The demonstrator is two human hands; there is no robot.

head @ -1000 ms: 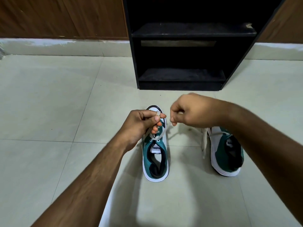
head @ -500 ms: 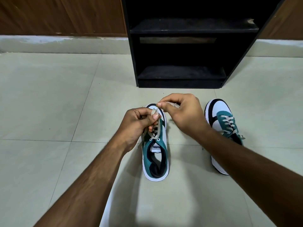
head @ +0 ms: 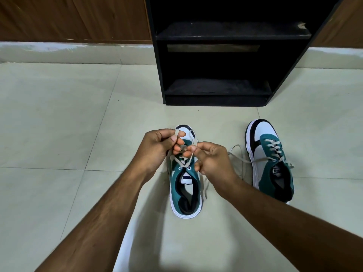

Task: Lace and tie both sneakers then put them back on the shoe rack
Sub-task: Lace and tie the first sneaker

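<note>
1. Pale tiled floor [head: 59,134] lies under my arms, with a wood-panelled wall [head: 68,16] far ahead above a light skirting strip.
2. The black shoe rack [head: 216,55] stands straight ahead of my hands, well apart from them; both of its shelves that I can see are bare and dusty.
3. My left hand [head: 157,148] is curled over the toe end of the nearer sneaker [head: 185,191], thumb and fingers pinched shut on a loop of its grey lace [head: 183,163].
4. My right hand [head: 213,160] sits just beside the left, fingertips almost touching it, pinched on the other strand of the same lace.
5. Under my fingers the two strands cross above the top eyelets, and a loose end hangs down the sneaker's right side below my right wrist.
6. That sneaker is teal and white with a black toe cap, standing flat on the floor directly beneath my grip, toe pointing at the rack.
7. The second sneaker [head: 271,163] stands to the right of my right hand, near but not touching it, also toe toward the rack.
8. Its lace is threaded through the eyelets, and one untied end [head: 243,158] trails across the floor toward my right hand.
</note>
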